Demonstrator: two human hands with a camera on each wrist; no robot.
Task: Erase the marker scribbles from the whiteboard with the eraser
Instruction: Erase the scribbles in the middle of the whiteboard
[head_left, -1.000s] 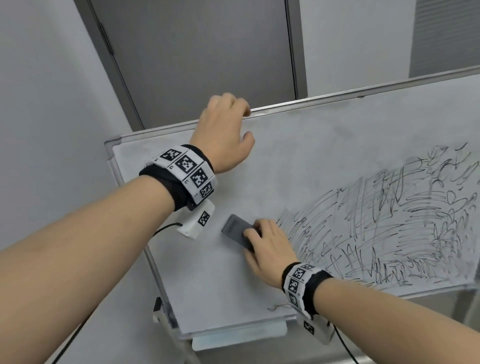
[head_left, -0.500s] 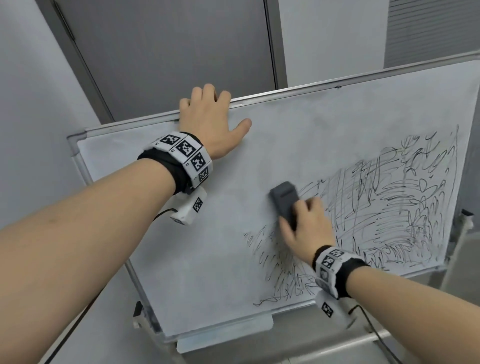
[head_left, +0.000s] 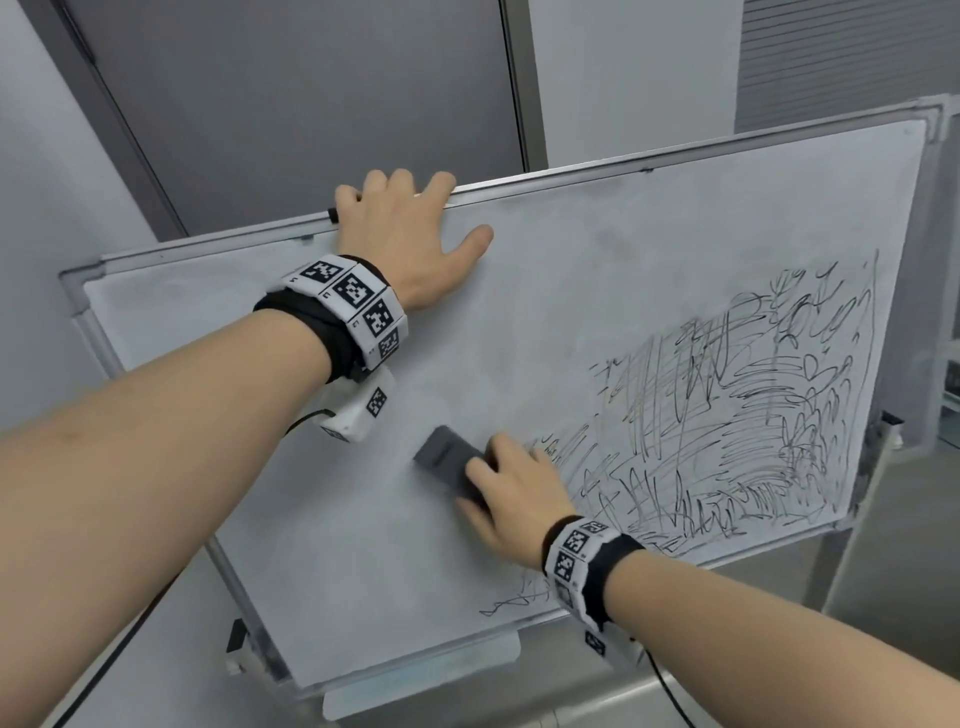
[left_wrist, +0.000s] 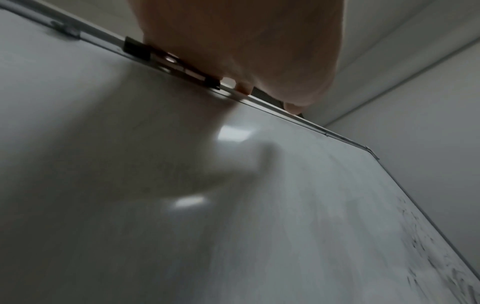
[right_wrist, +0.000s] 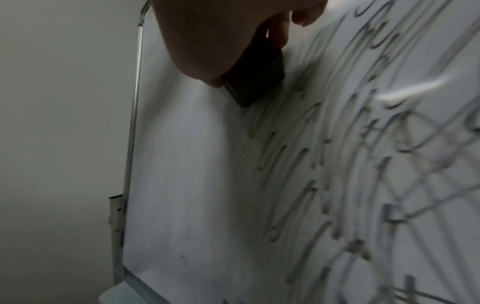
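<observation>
Arms reached out from the person toward the whiteboard (head_left: 571, 312), each with a black band and white tags on the wrist. Nearest, the right hand (head_left: 519, 499) held a dark gray eraser (head_left: 449, 460), with the fingers curled over its far end and the thumb tucked at its side. The eraser lay flat against the board, low down and near the middle. It sat right at the left edge of the black marker scribbles (head_left: 727, 426). In the right wrist view, the eraser (right_wrist: 255, 78) touched the board where the first lines began.

The scribbles filled the right half of the board, and a few thin squiggles ran along the bottom edge under the right wrist. The left half of the board was wiped, with only a faint gray smear.

Farther up, the left hand (head_left: 410, 234) gripped the top of the silver frame (head_left: 675, 156). Its fingers hooked over the top edge, and the thumb lay flat on the white face.

Behind the board stood a gray door (head_left: 291, 104) and pale walls.
</observation>
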